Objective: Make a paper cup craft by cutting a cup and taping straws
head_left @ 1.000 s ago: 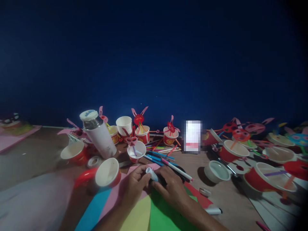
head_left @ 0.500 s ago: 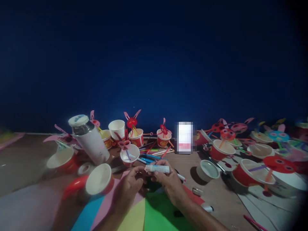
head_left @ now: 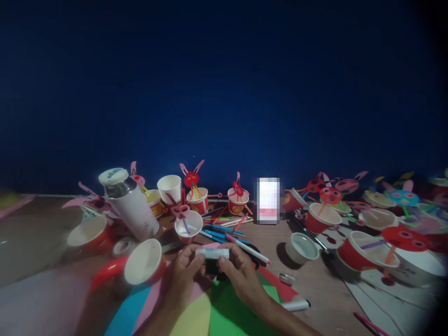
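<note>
Head view: tube (head_left: 214,253), print illegible

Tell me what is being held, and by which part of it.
A white tube, held crosswise by its two ends: the left hand at one, the right hand at the other.

You're at a craft spot, prob. some sort of workshop or classroom corner; can't tell which, or if it's a home. What shows it: your counter (head_left: 325,291) vs. a dark blue wall (head_left: 224,93), w/ coloured paper sheets (head_left: 227,315), markers (head_left: 248,250), 1 stack of cups (head_left: 170,190) & several red paper cups (head_left: 198,206) w/ cut-out animal faces (head_left: 192,179), some long-eared.
</note>
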`<action>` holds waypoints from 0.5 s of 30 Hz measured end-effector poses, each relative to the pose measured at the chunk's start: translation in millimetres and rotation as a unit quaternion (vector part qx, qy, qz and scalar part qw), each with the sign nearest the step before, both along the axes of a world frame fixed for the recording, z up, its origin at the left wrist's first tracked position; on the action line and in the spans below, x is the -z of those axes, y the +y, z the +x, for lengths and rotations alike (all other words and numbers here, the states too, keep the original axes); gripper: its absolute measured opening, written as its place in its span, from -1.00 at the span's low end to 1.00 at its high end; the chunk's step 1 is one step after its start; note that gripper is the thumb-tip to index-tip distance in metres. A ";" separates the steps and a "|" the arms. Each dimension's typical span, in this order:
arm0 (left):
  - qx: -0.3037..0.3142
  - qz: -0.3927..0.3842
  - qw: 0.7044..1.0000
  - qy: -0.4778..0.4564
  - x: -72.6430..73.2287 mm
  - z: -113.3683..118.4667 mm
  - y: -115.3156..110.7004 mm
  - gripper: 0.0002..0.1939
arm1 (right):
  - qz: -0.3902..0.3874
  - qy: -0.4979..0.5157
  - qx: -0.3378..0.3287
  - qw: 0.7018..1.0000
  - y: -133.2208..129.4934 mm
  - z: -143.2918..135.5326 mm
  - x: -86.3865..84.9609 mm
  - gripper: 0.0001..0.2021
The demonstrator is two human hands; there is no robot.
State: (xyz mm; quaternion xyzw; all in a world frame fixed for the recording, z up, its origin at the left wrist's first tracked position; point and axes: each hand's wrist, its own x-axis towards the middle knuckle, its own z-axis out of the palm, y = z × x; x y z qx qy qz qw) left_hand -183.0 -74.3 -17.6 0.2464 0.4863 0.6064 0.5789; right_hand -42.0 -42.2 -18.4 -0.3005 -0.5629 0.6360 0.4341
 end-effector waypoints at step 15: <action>0.004 -0.012 0.996 -0.088 7.2 -6.1 0.7 -0.66 | 0.088 -0.221 0.017 0.971 -3.3 3.1 1.6 -0.85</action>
